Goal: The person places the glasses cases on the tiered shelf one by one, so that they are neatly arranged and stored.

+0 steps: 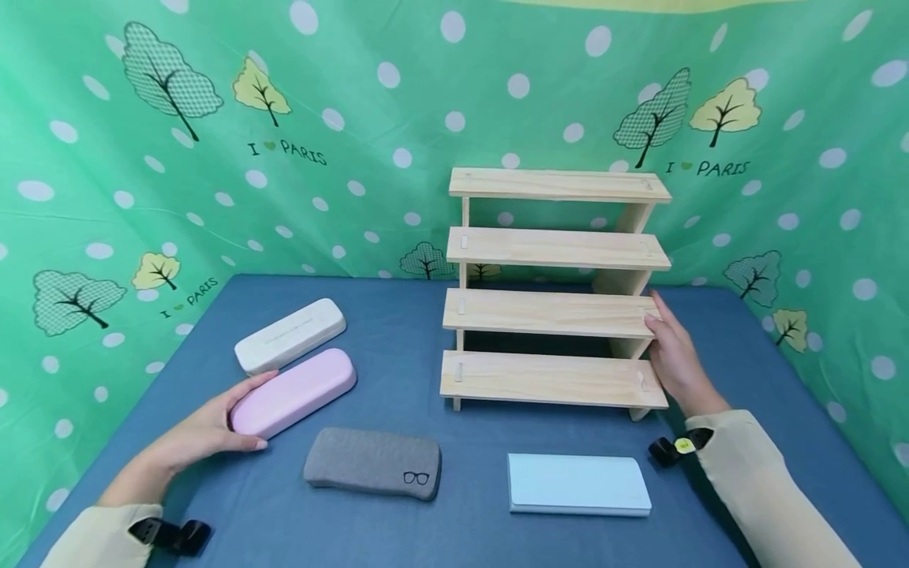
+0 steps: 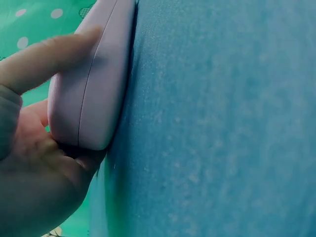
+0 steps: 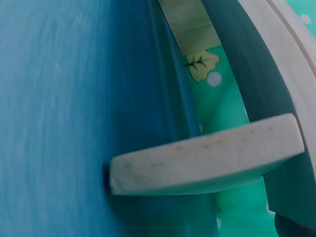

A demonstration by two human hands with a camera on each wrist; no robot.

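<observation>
My left hand (image 1: 202, 430) grips the near end of a pink glasses case (image 1: 298, 393), thumb on one long side and fingers on the other. In the left wrist view the case (image 2: 101, 94) lies close along the blue cloth, its seam facing the camera. A four-tier wooden display rack (image 1: 554, 312) stands at the back right. At its right side my right hand (image 1: 678, 359) holds the edge by the second-lowest tier, thumb in front. The right wrist view shows the rack's side leg (image 3: 207, 160) from low down; that hand is mostly out of that view.
Beyond the pink case lies a white glasses case (image 1: 291, 335). A grey fabric glasses case (image 1: 372, 463) with a spectacles print is at the front middle. Right of it is a light blue flat case (image 1: 578, 483). A green dotted curtain (image 1: 355, 102) hangs behind the blue tablecloth (image 1: 469, 528).
</observation>
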